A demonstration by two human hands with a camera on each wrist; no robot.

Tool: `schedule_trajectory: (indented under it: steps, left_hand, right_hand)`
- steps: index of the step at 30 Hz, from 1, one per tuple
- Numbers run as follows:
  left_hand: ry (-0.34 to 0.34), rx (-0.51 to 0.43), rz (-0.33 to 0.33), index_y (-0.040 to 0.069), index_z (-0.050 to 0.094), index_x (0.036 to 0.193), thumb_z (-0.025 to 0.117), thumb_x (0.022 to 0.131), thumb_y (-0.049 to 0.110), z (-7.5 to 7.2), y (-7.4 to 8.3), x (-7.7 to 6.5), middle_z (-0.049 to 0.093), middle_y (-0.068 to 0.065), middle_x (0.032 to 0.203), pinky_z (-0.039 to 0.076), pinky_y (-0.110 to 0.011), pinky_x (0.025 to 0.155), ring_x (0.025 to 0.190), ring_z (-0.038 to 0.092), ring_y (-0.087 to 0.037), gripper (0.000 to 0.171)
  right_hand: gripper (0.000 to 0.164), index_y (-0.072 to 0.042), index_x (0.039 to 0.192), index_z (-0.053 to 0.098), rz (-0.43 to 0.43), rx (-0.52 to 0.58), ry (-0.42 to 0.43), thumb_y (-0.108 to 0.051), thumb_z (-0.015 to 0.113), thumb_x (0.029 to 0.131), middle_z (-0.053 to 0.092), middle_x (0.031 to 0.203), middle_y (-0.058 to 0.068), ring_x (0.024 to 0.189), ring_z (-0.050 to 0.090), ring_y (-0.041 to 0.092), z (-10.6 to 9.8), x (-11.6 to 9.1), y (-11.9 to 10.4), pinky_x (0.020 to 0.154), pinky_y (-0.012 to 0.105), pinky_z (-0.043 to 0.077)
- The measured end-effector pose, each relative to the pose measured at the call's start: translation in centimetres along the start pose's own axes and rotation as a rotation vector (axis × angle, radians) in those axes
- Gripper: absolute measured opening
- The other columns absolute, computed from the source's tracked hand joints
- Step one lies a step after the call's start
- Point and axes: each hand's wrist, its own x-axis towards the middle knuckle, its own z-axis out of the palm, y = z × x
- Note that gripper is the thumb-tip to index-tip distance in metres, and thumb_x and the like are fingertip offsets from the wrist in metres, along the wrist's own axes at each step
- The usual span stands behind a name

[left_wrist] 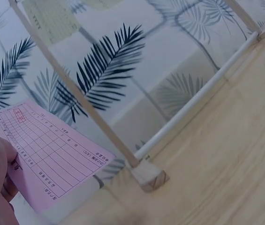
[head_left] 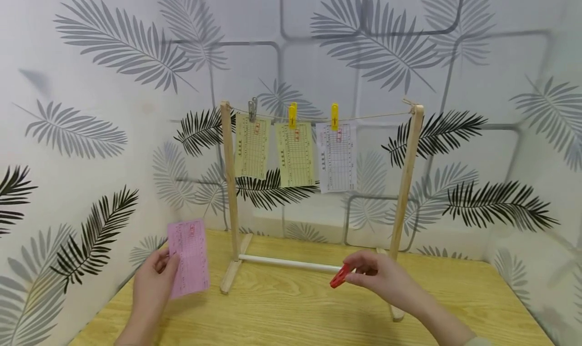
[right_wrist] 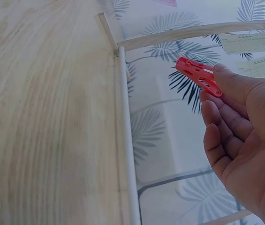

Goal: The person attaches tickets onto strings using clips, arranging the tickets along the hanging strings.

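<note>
A pink printed form slip (head_left: 188,257) stands nearly upright in my left hand (head_left: 153,280), pinched at its left edge between thumb and fingers. In the left wrist view the slip (left_wrist: 52,152) shows a ruled table and a red stamp. My right hand (head_left: 379,274) pinches a red clothespin (head_left: 339,276) by one end, over the table's right part. Seen from the right wrist, the clothespin (right_wrist: 199,76) sits between thumb and index finger. Behind both hands a string (head_left: 377,116) runs between two wooden posts.
On the string hang two yellow-green slips (head_left: 251,146) and a white slip (head_left: 336,156), held by a grey clothespin (head_left: 252,109) and two yellow clothespins (head_left: 293,115). A white rod (head_left: 291,262) joins the wooden posts (head_left: 406,184) low down. Leaf-patterned walls enclose the wooden table (head_left: 273,315).
</note>
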Motion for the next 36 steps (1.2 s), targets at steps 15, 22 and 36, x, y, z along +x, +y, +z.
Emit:
schedule_trajectory:
  steps: [15,22,36]
  left_hand:
    - [-0.051,-0.186,0.099,0.002,0.071,0.135,0.069,0.111,0.016,2.6,5.8,-1.0,0.076,-0.019,0.117,0.058,-0.021,0.071,0.085,0.069,-0.006,0.028]
    - [-0.098,-0.243,0.116,0.002,0.071,0.131,0.07,0.111,0.017,4.1,7.5,-1.3,0.077,-0.014,0.109,0.059,-0.024,0.069,0.082,0.069,-0.009,0.025]
    - [-0.144,-0.324,0.185,0.002,0.074,0.126,0.071,0.109,0.009,7.8,10.7,-2.7,0.075,-0.014,0.1,0.057,-0.024,0.066,0.08,0.067,-0.015,0.019]
  right_hand:
    - [0.027,-0.008,0.128,0.076,-0.017,-0.094,0.069,-0.021,0.08,0.104,0.076,0.103,0.003,0.088,0.068,0.021,-3.4,-1.1,-2.5,0.071,0.031,0.056]
    - [0.03,-0.013,0.13,0.077,-0.009,-0.216,0.146,-0.025,0.082,0.103,0.076,0.103,-0.004,0.087,0.068,0.017,-5.4,-1.5,-4.0,0.071,0.031,0.056]
    - [0.032,-0.012,0.132,0.077,-0.072,-0.371,0.238,-0.025,0.082,0.103,0.076,0.103,-0.004,0.091,0.069,0.017,-9.9,-2.0,-7.6,0.072,0.03,0.056]
